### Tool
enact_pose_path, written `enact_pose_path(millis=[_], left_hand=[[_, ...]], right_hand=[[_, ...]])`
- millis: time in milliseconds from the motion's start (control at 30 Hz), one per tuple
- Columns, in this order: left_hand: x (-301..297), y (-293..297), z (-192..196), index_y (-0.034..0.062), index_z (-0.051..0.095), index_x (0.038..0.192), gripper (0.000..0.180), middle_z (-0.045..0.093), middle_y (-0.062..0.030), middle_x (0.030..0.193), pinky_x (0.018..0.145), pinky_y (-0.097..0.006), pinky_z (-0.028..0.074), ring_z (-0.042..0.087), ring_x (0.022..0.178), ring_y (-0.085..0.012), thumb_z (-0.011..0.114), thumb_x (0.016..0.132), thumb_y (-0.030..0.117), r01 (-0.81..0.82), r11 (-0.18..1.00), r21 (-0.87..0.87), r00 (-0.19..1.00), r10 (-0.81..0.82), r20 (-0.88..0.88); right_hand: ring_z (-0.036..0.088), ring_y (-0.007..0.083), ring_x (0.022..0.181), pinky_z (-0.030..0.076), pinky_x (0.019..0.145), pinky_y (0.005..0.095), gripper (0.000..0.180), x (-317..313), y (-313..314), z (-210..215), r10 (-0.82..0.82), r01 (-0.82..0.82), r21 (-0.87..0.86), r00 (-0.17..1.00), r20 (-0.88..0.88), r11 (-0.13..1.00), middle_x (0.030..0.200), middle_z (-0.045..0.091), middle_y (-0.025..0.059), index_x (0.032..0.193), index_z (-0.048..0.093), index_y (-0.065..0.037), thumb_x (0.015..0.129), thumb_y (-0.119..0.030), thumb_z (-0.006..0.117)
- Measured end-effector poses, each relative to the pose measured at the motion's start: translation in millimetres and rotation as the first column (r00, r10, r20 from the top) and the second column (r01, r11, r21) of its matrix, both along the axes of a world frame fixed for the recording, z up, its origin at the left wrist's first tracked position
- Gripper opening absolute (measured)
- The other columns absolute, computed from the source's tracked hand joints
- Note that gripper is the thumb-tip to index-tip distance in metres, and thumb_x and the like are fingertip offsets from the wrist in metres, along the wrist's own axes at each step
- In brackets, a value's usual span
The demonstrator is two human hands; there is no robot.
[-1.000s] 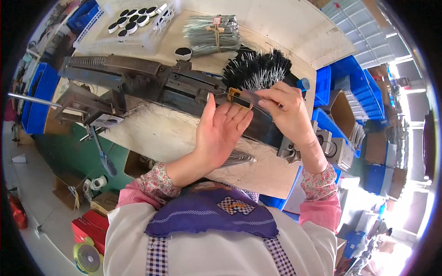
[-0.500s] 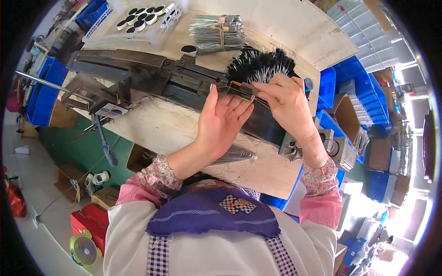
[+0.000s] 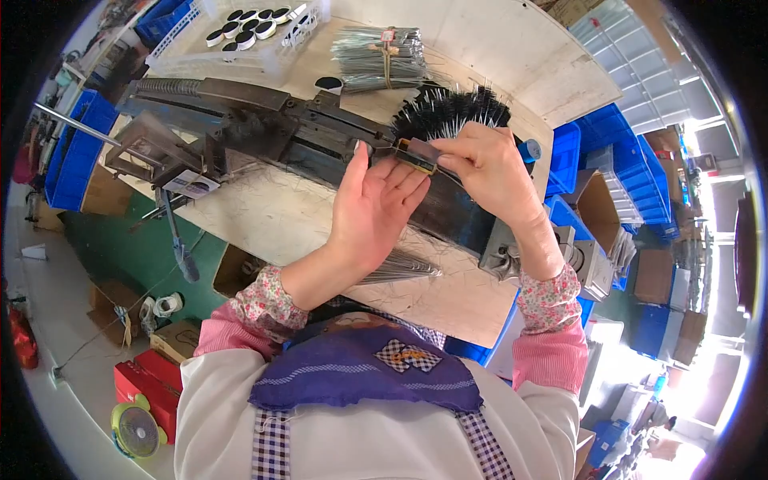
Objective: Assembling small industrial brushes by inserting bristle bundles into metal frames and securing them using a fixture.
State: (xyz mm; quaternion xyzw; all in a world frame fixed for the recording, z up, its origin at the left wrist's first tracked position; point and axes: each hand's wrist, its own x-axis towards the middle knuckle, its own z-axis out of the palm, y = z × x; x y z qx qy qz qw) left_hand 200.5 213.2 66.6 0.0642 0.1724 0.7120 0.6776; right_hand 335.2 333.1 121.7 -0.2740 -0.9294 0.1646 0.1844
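Near the middle of a long dark metal machine (image 3: pixel 264 120), my left hand (image 3: pixel 364 204) lies palm up with its fingers stretched out. Its fingertips touch or sit just beneath a small dark block with yellowish edges (image 3: pixel 418 155). My right hand (image 3: pixel 492 176) pinches the block's right end between thumb and fingers. What the block's far end meets on the machine is too small to tell. Just behind the block lies a pile of black bristle brushes with silvery wire stems (image 3: pixel 448 112).
A tied bundle of metal wires (image 3: pixel 380 56) lies at the back, beside a clear plastic crate (image 3: pixel 276 68) holding several round black-topped pieces. More twisted wires (image 3: pixel 404 266) lie along the table's near edge. Blue bins (image 3: pixel 566 156) stand to the right. A rod (image 3: pixel 76 124) sticks out leftward.
Both hands have shifted slightly left. My right fingers have moved along with the block, whose broad top now faces up more. The left hand stays palm up.
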Motion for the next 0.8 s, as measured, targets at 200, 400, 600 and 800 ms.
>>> enact_pose_path(millis=[200,400,600,800], left_hand=[[-0.6,4.0,2.0,-0.009,0.037,0.131,0.072,0.044,-0.0189,0.133,0.114,-0.04,0.024,0.04,0.129,-0.0284,0.033,0.097,0.054,0.005,1.0,-0.009,1.0,-0.005,-0.022],[-2.6,3.8,3.2,-0.0072,0.037,0.132,0.071,0.045,-0.018,0.134,0.114,-0.039,0.025,0.04,0.129,-0.028,0.033,0.097,0.054,0.049,0.999,0.001,0.998,-0.049,-0.045],[-4.4,2.5,-1.8,-0.0068,0.038,0.132,0.07,0.045,-0.0172,0.135,0.114,-0.039,0.025,0.039,0.13,-0.0276,0.033,0.098,0.053,0.047,0.999,0.024,0.999,-0.047,-0.012],[-4.3,2.5,-7.2,-0.007,0.041,0.13,0.067,0.047,-0.0174,0.133,0.113,-0.039,0.025,0.039,0.13,-0.0277,0.032,0.098,0.052,0.048,0.999,0.016,0.999,-0.049,0.011]], right_hand=[[0.053,0.0222,0.068,0.037,0.073,0.034,0.019,0.1,-2.9,-0.9,0.044,-0.044,0.15,0.999,0.001,0.988,0.068,0.053,0.0047,0.094,0.073,-0.01,0.075,-0.01,0.07],[0.058,0.0246,0.076,0.038,0.08,0.0373,0.017,1.6,-2.9,-0.4,-0.003,0.0,0.125,1.0,0.028,0.992,0.075,0.057,0.0061,0.094,0.073,-0.016,0.078,-0.013,0.067],[0.058,0.024,0.077,0.038,0.079,0.0377,0.017,1.0,-7.4,-1.3,0.005,-0.011,0.129,0.999,0.044,0.992,0.077,0.058,0.0065,0.094,0.073,-0.015,0.079,-0.014,0.065],[0.061,0.0283,0.072,0.044,0.066,0.0386,0.015,0.9,-24.5,25.8,-0.094,0.097,0.025,0.991,-0.099,0.995,0.077,0.061,0.0109,0.099,0.066,-0.01,0.084,-0.013,0.061]])
